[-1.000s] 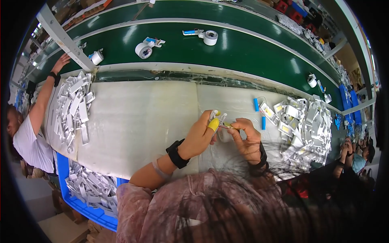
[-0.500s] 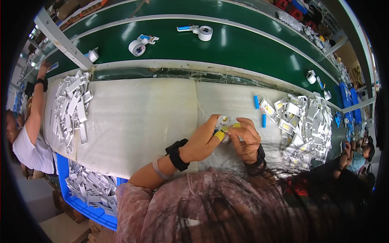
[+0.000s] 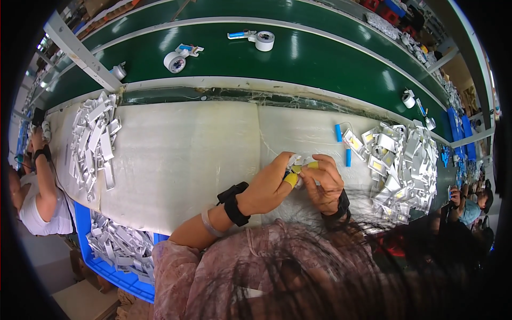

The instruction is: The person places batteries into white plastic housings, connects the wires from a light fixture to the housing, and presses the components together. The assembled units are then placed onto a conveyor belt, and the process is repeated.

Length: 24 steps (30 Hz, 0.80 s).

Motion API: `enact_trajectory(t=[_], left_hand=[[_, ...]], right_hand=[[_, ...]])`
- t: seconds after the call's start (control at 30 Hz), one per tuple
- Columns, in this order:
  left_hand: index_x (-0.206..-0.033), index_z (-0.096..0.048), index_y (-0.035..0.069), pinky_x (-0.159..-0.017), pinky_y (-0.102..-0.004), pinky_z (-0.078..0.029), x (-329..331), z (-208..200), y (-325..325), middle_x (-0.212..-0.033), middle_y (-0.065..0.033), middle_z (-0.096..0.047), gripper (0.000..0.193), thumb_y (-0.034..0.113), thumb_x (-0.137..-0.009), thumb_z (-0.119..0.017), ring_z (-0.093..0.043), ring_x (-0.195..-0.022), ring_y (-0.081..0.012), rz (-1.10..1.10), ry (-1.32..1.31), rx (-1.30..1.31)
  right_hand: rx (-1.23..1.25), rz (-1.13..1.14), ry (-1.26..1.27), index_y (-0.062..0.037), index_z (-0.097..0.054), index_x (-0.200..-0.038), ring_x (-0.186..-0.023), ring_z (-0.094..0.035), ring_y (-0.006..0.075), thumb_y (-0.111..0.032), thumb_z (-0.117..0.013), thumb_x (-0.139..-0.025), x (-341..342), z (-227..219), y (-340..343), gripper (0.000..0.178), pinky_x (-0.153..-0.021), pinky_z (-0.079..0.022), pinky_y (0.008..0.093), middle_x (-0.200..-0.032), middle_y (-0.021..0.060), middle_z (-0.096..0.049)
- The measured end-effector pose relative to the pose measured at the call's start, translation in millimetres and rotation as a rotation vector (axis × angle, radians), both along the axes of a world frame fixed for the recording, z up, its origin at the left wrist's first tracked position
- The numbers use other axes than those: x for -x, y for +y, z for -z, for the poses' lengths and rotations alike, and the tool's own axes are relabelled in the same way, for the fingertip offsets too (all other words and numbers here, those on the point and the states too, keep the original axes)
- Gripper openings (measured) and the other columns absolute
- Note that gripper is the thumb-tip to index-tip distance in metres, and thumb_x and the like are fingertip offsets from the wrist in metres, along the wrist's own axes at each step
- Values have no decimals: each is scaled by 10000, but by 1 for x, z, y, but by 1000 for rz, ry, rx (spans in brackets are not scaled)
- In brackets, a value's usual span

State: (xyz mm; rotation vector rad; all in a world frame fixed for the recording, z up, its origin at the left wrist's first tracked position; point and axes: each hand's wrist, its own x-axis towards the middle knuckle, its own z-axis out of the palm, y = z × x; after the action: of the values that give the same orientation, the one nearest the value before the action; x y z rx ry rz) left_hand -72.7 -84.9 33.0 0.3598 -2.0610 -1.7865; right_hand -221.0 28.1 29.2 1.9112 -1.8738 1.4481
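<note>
A small white plastic part (image 3: 300, 159) is held between my two hands above the table, mostly hidden by my fingers. My left hand (image 3: 269, 184) grips it from the left, its fingers closed. From the right, my right hand (image 3: 325, 184) pinches at the same part with thumb and forefinger. Yellow coverings wrap some fingertips, and a black band circles each wrist. Nearest to my right hand lie two blue cylinders (image 3: 348, 157) joined by thin wires to a white piece with a yellow patch (image 3: 353, 141).
A heap of white housings (image 3: 408, 165) covers the right of the table, and white strips (image 3: 96, 136) lie at left. More fill a blue crate (image 3: 120, 282). Beyond runs a green conveyor (image 3: 218, 58) carrying round white units (image 3: 264, 41). A co-worker (image 3: 42, 200) is at far left.
The round white units on the conveyor have shifted slightly left. The left co-worker's arm has come down and back. My hands stay in nearly the same place, still on the white part.
</note>
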Motion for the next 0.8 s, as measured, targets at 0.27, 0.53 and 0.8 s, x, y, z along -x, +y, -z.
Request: enact_trajectory(t=[0.27, 0.53, 0.8], left_hand=[[-1262, -400, -24, -776, -324, -460, -1, 3, 2, -1002, -166, -571, 367, 104, -935, -507, -575, -868, -242, -2, 112, 45], [-1283, -403, -19, -776, -365, -494, 0, 12, 5, -1035, -184, -601, 368, 101, -948, -498, -630, -888, -298, -64, 13, 129], [-1190, -510, -4, -742, -349, -502, 1, 13, 7, -959, -183, -625, 265, 68, -940, -467, -637, -826, -288, -148, 81, 239]], right_hand=[[5, -14, -14, -35, -681, -898, -909, -610, 350, 30, -748, -708, 0, 0, -1, 212, -800, -524, 408, -847, 97, -594], [-15, -15, -7, -38, -672, -901, -948, -607, 356, 41, -736, -724, -1, -2, -1, 204, -800, -517, 407, -850, 97, -587], [-22, 1, 15, -45, -669, -897, -902, -606, 337, 34, -731, -728, -6, -4, 1, 196, -778, -514, 395, -852, 98, -594]])
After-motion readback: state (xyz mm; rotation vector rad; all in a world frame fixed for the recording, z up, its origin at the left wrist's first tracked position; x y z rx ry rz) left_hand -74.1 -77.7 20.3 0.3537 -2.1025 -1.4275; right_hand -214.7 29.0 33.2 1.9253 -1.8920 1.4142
